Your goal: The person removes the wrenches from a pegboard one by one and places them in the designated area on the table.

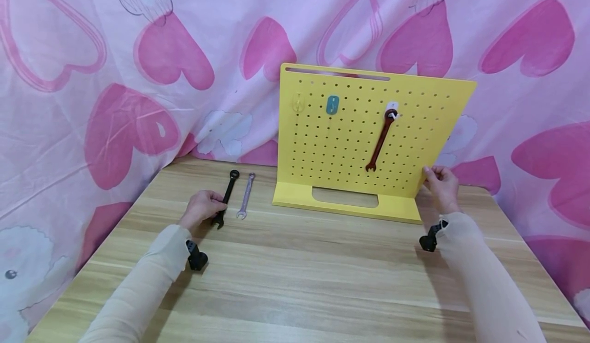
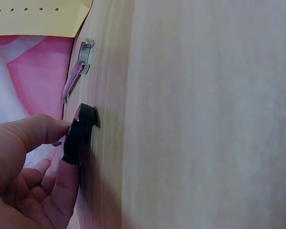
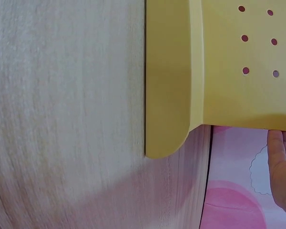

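My left hand (image 1: 204,208) pinches a black wrench (image 1: 229,189) near its lower, open-jawed end, thumb on one side and fingers on the other. In the left wrist view the wrench end (image 2: 80,131) shows close to the tabletop. A smaller silver wrench (image 1: 246,196) lies just right of it. My right hand (image 1: 443,184) holds the right edge of a yellow pegboard (image 1: 341,153), low down; some of its fingers are hidden. A dark red wrench (image 1: 381,141) hangs slightly tilted on the board's white hook (image 1: 392,106).
Left of the red wrench, the board carries a teal hook (image 1: 332,105) and a yellow hook (image 1: 298,102), with nothing hung on them. The pegboard stands at the back of the wooden table (image 1: 295,271). Behind is a pink heart-patterned cloth (image 1: 221,25).
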Tool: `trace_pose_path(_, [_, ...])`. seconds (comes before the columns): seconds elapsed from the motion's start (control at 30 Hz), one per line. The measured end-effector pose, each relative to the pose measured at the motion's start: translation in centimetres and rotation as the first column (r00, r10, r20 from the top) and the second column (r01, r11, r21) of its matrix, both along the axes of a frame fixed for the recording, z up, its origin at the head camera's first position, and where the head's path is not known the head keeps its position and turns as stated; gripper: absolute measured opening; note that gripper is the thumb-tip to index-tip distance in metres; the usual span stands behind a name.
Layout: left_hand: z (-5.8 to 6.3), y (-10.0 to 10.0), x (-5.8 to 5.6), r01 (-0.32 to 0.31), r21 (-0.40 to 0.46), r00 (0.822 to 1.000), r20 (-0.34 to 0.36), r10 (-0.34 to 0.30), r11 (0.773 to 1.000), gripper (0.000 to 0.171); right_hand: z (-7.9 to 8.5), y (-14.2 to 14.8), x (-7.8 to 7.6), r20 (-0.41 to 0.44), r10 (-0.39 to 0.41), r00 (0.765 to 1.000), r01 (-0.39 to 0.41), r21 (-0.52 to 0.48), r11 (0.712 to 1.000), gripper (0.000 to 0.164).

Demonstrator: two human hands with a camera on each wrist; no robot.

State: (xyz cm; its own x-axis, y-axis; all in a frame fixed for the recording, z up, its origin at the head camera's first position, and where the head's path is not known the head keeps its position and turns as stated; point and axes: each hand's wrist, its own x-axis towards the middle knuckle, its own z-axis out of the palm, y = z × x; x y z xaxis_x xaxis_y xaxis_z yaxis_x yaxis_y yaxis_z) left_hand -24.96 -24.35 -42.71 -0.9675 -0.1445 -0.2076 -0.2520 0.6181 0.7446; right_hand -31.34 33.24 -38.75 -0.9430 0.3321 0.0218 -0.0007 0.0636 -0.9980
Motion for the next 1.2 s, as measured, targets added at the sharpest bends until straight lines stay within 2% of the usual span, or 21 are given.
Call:
trace_pose_path(0.27, [0.02, -0.02, -0.12, -0.002, -0.031, 1.0, -0.005, 0.002, 1.0, 0.027, 0.05, -0.02, 0.05, 0.006, 0.0, 1.0, 0.0, -0.002, 1.0, 0.019])
trace_pose_path(0.53, [0.47, 0.11, -0.1, -0.005, -0.094, 0.999, 0.033, 0.008, 0.996, 0.026, 0.05, -0.07, 0.04, 0.029, -0.005, 1.0, 0.005, 0.018, 1.0, 0.021])
trace_pose_path(0.83, [0.6, 0.27, -0.36, -0.004, -0.146, 0.999, 0.043, 0.011, 0.989, 0.024, 0.11, -0.2, 0.25, 0.008, -0.013, 1.0, 0.013, 0.0, 1.0, 0.019])
trace_pose_path(1.2, [0.72, 0.28, -0.12, 0.014, -0.192, 1.0, 0.021, -0.01, 0.981, 0.025, 0.07, -0.1, 0.15, 0.026, -0.009, 1.0, 0.009, -0.002, 1.0, 0.021])
